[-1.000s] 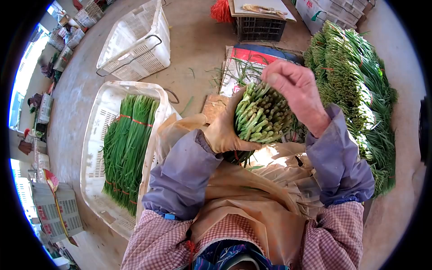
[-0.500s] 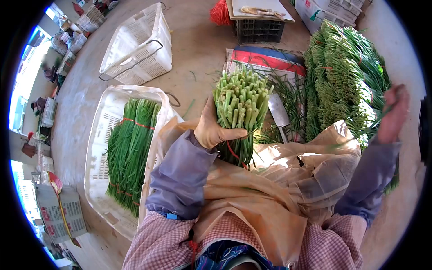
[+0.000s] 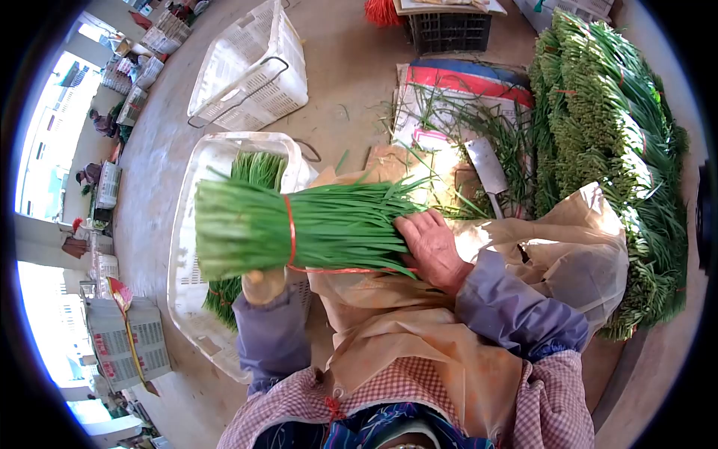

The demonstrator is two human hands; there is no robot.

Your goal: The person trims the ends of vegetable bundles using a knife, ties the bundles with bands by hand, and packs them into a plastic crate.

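Note:
A thick bundle of long green stalks (image 3: 344, 224), tied with a red band, lies sideways across my lap and over the near edge of the white crate (image 3: 182, 262). My left hand (image 3: 264, 286), in a tan glove, is under the bundle's left part, its fingers mostly hidden by the stalks. Bare, my right hand (image 3: 432, 247) grips the leafy right end. More tied green bundles (image 3: 258, 169) sit in the crate beneath. To the right, a broad cleaver (image 3: 486, 166) lies among loose green scraps.
A tall stack of green bundles (image 3: 598, 150) stands on the right. An empty white crate (image 3: 250, 71) is at the upper left, and a black crate (image 3: 450, 33) at the top. People (image 3: 101, 122) are far left beside more crates.
The bundle has turned from cut ends up to lying sideways and has moved left over the crate. My right hand has come back from the far right and taken hold of its leafy end.

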